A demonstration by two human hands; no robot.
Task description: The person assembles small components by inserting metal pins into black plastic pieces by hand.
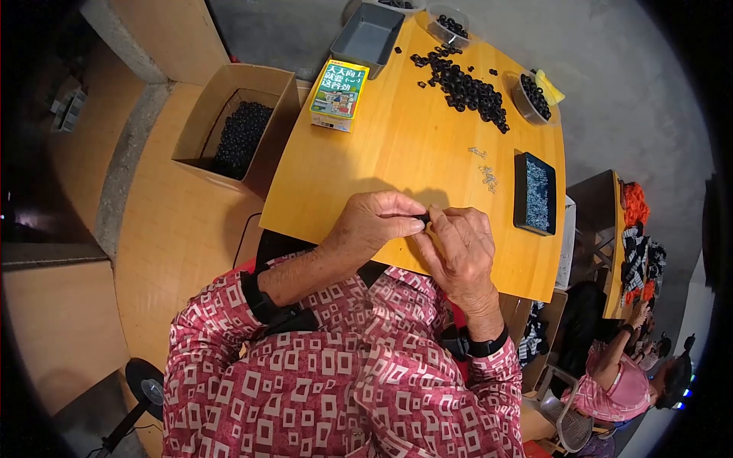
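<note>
Above the table's near edge, a small black part (423,218) sits between my two hands, mostly covered by fingers. My left hand (372,226) pinches it between thumb and forefinger. From the other side my right hand (461,246) closes its fingertips on the same part. Farther back on the wooden table (366,168) lies a loose pile of black ring-shaped parts (473,93). Small silvery metal pieces (489,179) are scattered to the right of centre. Beside them a black tray (521,192) holds many more small metal pieces.
Clear bowls of black parts stand at the back (435,29) and right edge (523,107). A yellow-green carton (336,91) and grey bin (368,38) sit back left. Left of the table is a cardboard box (279,114) of black parts. Another person (615,382) sits lower right.
</note>
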